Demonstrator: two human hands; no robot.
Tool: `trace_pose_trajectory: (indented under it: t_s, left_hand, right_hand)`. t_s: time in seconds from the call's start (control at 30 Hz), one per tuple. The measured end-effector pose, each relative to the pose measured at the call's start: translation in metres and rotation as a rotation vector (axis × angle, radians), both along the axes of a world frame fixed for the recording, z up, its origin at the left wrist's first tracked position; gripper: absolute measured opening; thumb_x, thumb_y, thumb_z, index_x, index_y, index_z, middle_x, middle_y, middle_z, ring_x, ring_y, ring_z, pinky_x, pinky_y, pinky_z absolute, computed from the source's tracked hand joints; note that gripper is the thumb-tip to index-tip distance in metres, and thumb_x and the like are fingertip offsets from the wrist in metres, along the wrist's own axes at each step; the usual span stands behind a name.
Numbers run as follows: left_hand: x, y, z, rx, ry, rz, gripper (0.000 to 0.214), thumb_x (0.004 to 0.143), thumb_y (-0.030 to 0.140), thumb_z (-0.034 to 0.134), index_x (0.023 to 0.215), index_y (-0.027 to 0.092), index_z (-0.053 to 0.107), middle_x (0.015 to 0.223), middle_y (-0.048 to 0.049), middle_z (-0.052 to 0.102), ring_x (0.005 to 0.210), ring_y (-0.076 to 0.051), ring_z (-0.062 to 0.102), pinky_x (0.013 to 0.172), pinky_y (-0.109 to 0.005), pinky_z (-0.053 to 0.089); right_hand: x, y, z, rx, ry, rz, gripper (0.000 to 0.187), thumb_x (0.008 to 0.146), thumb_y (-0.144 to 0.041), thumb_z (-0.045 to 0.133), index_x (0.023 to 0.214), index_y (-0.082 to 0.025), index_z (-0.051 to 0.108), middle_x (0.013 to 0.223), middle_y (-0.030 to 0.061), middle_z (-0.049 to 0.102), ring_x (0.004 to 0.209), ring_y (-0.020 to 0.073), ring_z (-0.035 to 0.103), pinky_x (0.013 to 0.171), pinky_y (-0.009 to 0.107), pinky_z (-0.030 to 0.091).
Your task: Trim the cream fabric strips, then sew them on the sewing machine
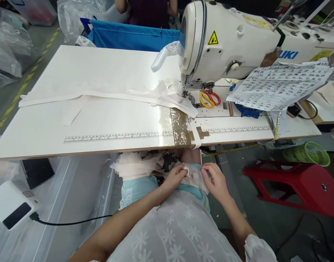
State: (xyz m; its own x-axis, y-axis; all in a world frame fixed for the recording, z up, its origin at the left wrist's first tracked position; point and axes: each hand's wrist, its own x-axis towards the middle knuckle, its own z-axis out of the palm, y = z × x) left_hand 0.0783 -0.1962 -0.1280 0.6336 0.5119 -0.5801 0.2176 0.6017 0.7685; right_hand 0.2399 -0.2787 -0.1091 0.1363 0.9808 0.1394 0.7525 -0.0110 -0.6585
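Note:
Over my lap, my left hand pinches the left side of a thin, sheer white cloth piece. At its right edge, my right hand has thumb and fingertips closed on the same cloth. A stack of pale cream fabric pieces rests on my left thigh, under the table's front edge. On the white sewing table lies a long cream fabric strip, its right end beside the needle area of the sewing machine.
Red and yellow-handled scissors lie by the needle. A written paper sheet hangs from the machine. To my right are a red stool and a green basket. A white device with a cable is at left. Someone is beyond the blue bin.

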Motion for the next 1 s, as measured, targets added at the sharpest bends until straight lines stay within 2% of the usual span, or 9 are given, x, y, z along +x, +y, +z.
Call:
trace_pose_trajectory:
  t_s: [0.1,0.2,0.37,0.5,0.63,0.73,0.8,0.93,1.0]
  left_hand:
    - [-0.007,0.018,0.041,0.058,-0.168,-0.309,0.035,0.077,0.052,0.059,0.073,0.020,0.049,0.053,0.0040,0.047,0.051,-0.012,0.045,0.053,-0.024,0.036]
    - [-0.027,0.045,0.080,0.285,-0.177,-0.541,0.032,0.083,0.048,0.057,0.076,0.018,0.055,0.057,0.0044,0.046,0.050,-0.009,0.039,0.048,-0.021,0.029]
    - [-0.104,0.100,0.116,0.588,0.147,-0.572,0.036,0.085,0.052,0.055,0.086,0.019,0.068,0.070,0.0002,0.059,0.057,-0.011,0.046,0.050,-0.019,0.033]
    - [-0.171,0.138,0.137,0.806,0.513,-0.482,0.054,0.079,0.065,0.051,0.091,0.016,0.070,0.073,0.0001,0.065,0.062,-0.014,0.055,0.055,-0.020,0.041]
    - [-0.202,0.157,0.158,1.333,0.816,-0.011,0.065,0.080,0.071,0.040,0.095,0.017,0.072,0.090,-0.0014,0.070,0.082,-0.024,0.065,0.077,-0.038,0.050]
    - [-0.213,0.160,0.154,1.620,0.973,0.292,0.052,0.090,0.057,0.035,0.111,0.023,0.069,0.109,-0.0049,0.070,0.106,-0.029,0.062,0.091,-0.045,0.046]
    - [-0.222,0.160,0.138,1.681,1.031,0.303,0.048,0.093,0.049,0.033,0.116,0.023,0.066,0.113,-0.0050,0.069,0.112,-0.027,0.060,0.094,-0.044,0.045]
    - [-0.239,0.151,0.091,1.658,0.986,0.097,0.044,0.096,0.036,0.030,0.109,0.017,0.067,0.116,-0.0041,0.068,0.118,-0.027,0.058,0.106,-0.048,0.038]
    - [-0.240,0.141,0.075,1.628,0.993,0.107,0.038,0.096,0.029,0.033,0.112,0.017,0.066,0.124,-0.0049,0.065,0.125,-0.028,0.053,0.112,-0.055,0.030]
  right_hand:
    - [0.001,0.021,0.022,0.012,0.216,0.179,0.029,0.102,-0.037,0.037,0.095,-0.022,0.061,0.101,0.0074,0.063,0.101,0.0224,0.056,0.095,0.039,0.044]
    - [0.007,0.036,0.040,-0.136,0.423,0.471,0.040,0.101,-0.045,0.040,0.075,-0.021,0.059,0.076,0.0005,0.061,0.078,0.0174,0.059,0.101,0.040,0.042]
    - [0.055,0.035,0.081,-0.283,0.356,0.410,0.032,0.093,-0.048,0.057,0.079,-0.021,0.065,0.071,-0.0001,0.064,0.062,0.0143,0.058,0.059,0.025,0.048]
    - [0.105,0.034,0.121,-0.242,0.123,0.289,0.035,0.092,-0.054,0.058,0.084,-0.022,0.070,0.076,0.0032,0.069,0.065,0.0163,0.062,0.055,0.027,0.046]
    - [0.134,0.053,0.136,0.198,-0.380,0.017,0.041,0.097,-0.053,0.048,0.093,-0.020,0.072,0.088,0.0082,0.070,0.083,0.0198,0.064,0.073,0.038,0.048]
    - [0.145,0.071,0.120,0.568,-0.789,-0.121,0.024,0.099,-0.026,0.049,0.100,-0.015,0.070,0.090,0.0110,0.071,0.091,0.0207,0.062,0.093,0.044,0.044]
    - [0.147,0.078,0.099,0.674,-0.930,-0.106,0.020,0.094,-0.015,0.051,0.103,-0.015,0.068,0.095,0.0108,0.072,0.096,0.0221,0.062,0.102,0.046,0.038]
    - [0.142,0.078,0.058,0.494,-0.910,0.035,0.028,0.094,-0.010,0.044,0.112,-0.016,0.063,0.112,0.0083,0.069,0.113,0.0249,0.057,0.109,0.050,0.031]
    - [0.134,0.073,0.049,0.387,-0.863,0.015,0.034,0.092,-0.007,0.039,0.116,-0.017,0.061,0.121,0.0088,0.066,0.122,0.0265,0.052,0.111,0.054,0.027]
